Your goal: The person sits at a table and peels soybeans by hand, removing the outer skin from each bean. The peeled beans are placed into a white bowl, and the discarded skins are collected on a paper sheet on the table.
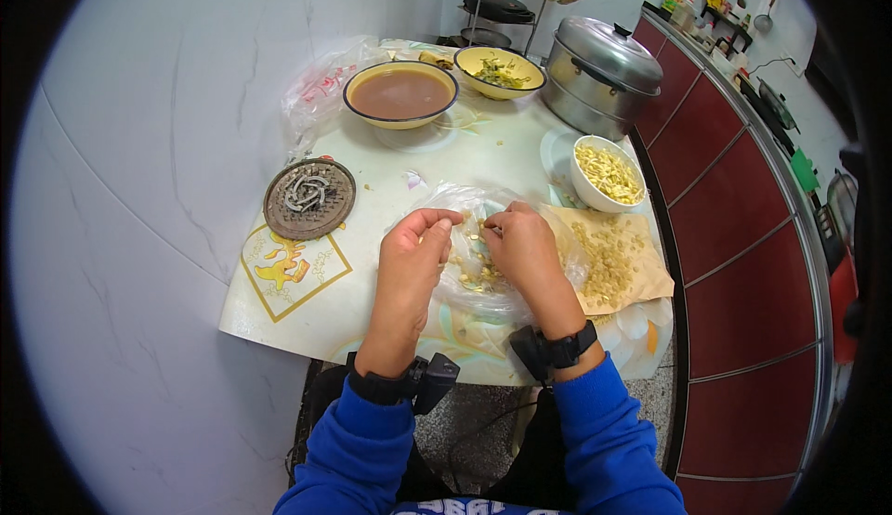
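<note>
On the patterned tabletop before me lies a clear plastic bag with pale yellow bean pieces on it. My left hand is over the bag's left part, thumb and forefinger almost together; whether something small is between them cannot be told. Opposite it, my right hand has its fingertips pinched at the bag's middle, hiding whatever they may hold. Right of the bag, brown paper carries many flat, pale yellow pieces. A white bowl heaped with bean sprouts stands behind the paper.
At the table's back are an enamel basin of brown liquid, a yellow bowl of greens and a steel steamer pot. A round coil holder lies at left, near the wall. Dark red cabinets run along the right.
</note>
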The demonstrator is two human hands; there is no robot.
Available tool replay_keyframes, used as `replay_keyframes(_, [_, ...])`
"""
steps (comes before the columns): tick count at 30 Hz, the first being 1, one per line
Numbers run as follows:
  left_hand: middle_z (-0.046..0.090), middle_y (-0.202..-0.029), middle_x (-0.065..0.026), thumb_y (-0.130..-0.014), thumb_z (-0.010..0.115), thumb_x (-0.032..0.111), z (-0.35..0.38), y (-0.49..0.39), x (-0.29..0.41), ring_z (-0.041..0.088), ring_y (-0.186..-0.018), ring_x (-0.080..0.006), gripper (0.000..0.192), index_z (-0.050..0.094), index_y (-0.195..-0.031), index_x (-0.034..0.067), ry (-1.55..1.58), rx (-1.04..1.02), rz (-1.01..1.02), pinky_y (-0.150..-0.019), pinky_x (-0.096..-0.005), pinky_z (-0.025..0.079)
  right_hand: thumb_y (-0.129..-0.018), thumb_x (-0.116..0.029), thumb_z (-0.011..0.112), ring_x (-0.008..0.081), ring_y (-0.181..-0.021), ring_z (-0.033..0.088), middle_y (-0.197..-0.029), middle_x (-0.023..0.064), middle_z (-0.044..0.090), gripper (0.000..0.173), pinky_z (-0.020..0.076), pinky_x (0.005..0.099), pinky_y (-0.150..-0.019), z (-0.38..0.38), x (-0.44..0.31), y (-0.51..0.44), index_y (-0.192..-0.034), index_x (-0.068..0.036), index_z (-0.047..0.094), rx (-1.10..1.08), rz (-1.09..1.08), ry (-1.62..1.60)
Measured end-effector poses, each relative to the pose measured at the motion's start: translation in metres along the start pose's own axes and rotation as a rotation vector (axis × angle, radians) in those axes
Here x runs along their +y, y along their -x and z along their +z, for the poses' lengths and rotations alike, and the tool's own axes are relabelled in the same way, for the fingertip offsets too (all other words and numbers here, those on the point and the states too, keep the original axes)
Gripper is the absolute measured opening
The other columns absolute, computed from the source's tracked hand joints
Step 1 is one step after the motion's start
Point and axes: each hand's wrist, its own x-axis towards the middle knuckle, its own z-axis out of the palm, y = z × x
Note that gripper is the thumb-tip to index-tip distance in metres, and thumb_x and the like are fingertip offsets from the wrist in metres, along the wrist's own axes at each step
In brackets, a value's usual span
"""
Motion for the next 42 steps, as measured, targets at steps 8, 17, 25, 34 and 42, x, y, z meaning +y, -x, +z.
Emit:
replay_keyframes(8, [0.052, -0.074, 0.0067, -0.104, 0.060, 0.017, -0.002, -0.001, -0.003, 0.031, -0.050, 0.0011, 0.020, 0.066, -0.116, 0.002, 0.032, 0.010, -0.039, -0.043, -0.0175, 0.020, -0.083, -0.015, 0.074, 0.0334, -0.077, 0.069, -0.090, 0.0182, 0.069, 0.016, 0.0557, 0.0430, -0.072, -0.004, -0.008, -0.006, -0.088, -0.001, 0.078, 0.037, -0.033, -0.003])
replay_keyframes(17, [0.054, -0.076, 0.0040, -0.108, 0.058, 0.028, 0.006, -0.004, -0.016, 0.031, -0.050, -0.0003, 0.024, 0.063, -0.115, 0.005, 0.105, -0.017, -0.128, -0.045, -0.0187, 0.022, -0.089, -0.011, 0.075, 0.0176, -0.068, 0.063, -0.084, 0.0129, 0.070, 0.016, 0.0494, 0.0313, -0.062, -0.049, -0.049, 0.004, -0.094, 0.004, 0.075, -0.009, -0.041, -0.405])
replay_keyframes(25, [0.052, -0.077, 0.0000, -0.109, 0.054, 0.029, -0.015, -0.007, -0.005, 0.035, -0.052, -0.0037, 0.025, 0.058, -0.097, 0.007, 0.361, 0.113, 0.037, -0.046, -0.0200, 0.025, -0.090, -0.004, 0.069, 0.0309, -0.076, 0.068, -0.086, 0.0155, 0.071, 0.013, 0.0536, 0.0365, -0.070, -0.034, -0.045, 0.005, -0.100, 0.001, 0.076, -0.032, -0.177, -0.459])
replay_keyframes(34, [0.055, -0.078, -0.0037, -0.108, 0.050, 0.025, -0.040, -0.005, 0.008, 0.036, -0.050, -0.0063, 0.021, 0.053, -0.095, 0.008, 0.688, 0.074, -0.013, -0.043, -0.0219, 0.026, -0.083, -0.004, 0.068, 0.0332, -0.089, 0.066, -0.094, 0.0146, 0.063, 0.018, 0.0541, 0.0415, -0.077, 0.019, -0.048, 0.012, -0.098, -0.006, 0.077, -0.089, -0.361, -0.135])
replay_keyframes(42, [0.059, -0.084, -0.0028, -0.102, 0.052, 0.012, -0.039, -0.003, 0.013, 0.038, -0.051, -0.0056, 0.018, 0.058, -0.113, 0.000, 0.599, 0.092, -0.061, -0.044, -0.0208, 0.028, -0.088, -0.011, 0.071, 0.0234, -0.075, 0.065, -0.089, 0.0090, 0.066, 0.020, 0.0541, 0.0351, -0.071, 0.010, -0.037, 0.003, -0.105, -0.001, 0.075, -0.153, -0.118, -0.428])
